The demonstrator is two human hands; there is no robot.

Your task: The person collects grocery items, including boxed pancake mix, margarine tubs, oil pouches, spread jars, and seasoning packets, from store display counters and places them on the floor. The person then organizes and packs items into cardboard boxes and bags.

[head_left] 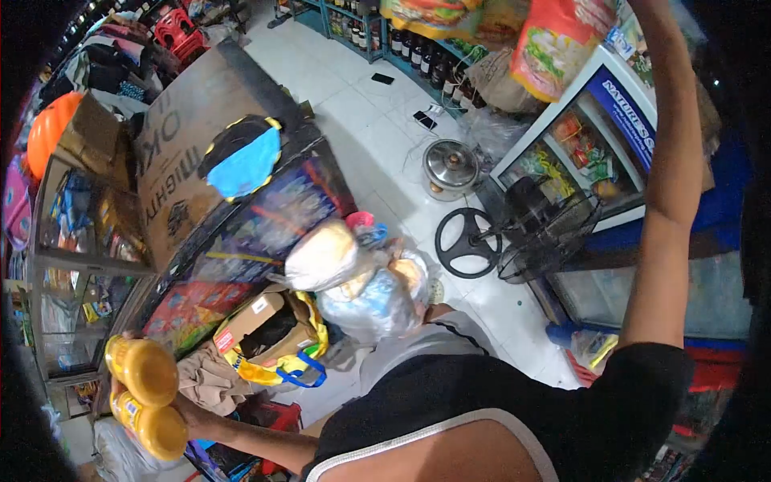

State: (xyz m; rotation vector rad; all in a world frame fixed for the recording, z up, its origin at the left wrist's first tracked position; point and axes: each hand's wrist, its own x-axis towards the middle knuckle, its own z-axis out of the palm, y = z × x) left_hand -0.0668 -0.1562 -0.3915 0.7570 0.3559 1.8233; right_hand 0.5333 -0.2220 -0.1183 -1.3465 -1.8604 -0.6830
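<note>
My left hand [185, 412], at the lower left, is closed around two yellow jars with rounded yellow lids. The upper jar [143, 371] and the lower jar [151, 423] are pressed side by side, and they hide most of my fingers. Just beyond them stands a glass display case [76, 321]. My right arm [671, 185] stretches up along the right side, past a small glass-door fridge [578, 153]. The right hand lies beyond the top edge, so whatever it touches is hidden. Red and orange food packets [558, 52] hang near that arm.
A standing fan [550, 229] with a round base and a lidded metal pot [450, 167] stand on the tiled floor. Stuffed plastic bags [369, 301] and a yellow bag with a cardboard box [269, 329] sit before me. Shelves of bottles [418, 52] line the back.
</note>
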